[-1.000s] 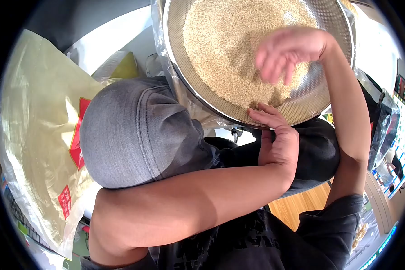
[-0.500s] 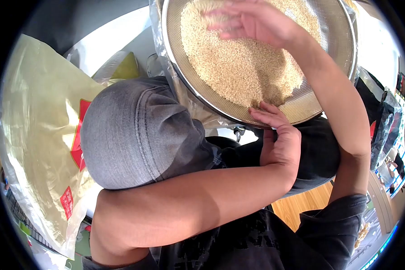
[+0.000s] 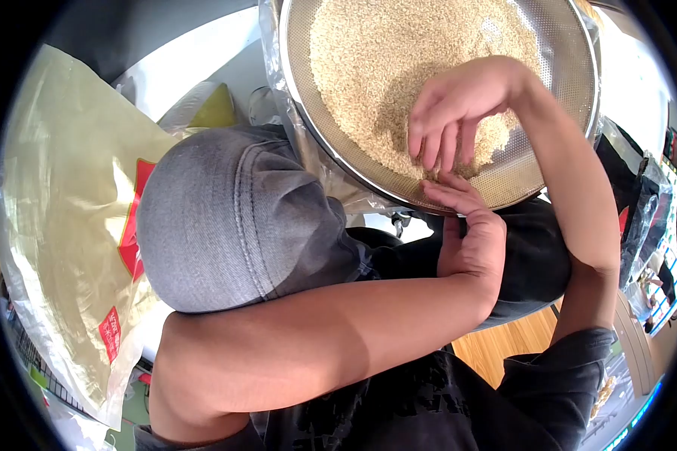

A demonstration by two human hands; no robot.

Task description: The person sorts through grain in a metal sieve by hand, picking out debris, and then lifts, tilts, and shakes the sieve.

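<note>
A round, fine-meshed metal sieve (image 3: 560, 98) holds a broad layer of pale grain (image 3: 368, 83), which looks like brown rice or a similar cereal. My left hand (image 3: 474, 233) is at the near rim, its fingers laid over the inside edge and its thumb outside below it. Above the near part of the grain is my right hand (image 3: 470, 101), with fingers pointing down and apart and nothing visible in them. Its fingertips come close to my left fingers, where a few grains lie; whether they touch the grain I cannot tell.
Clear plastic (image 3: 305, 139) lies under the sieve's left side. My knee in grey denim (image 3: 203, 218) is beside it. A large translucent yellowish bag (image 3: 75, 203) with red labels stands at the left. Wooden flooring (image 3: 496, 349) shows below, and dark bags (image 3: 628, 173) are at the right.
My right hand has moved from the far left of the grain down and right, toward the near rim and my left hand. My left hand has stayed at the rim.
</note>
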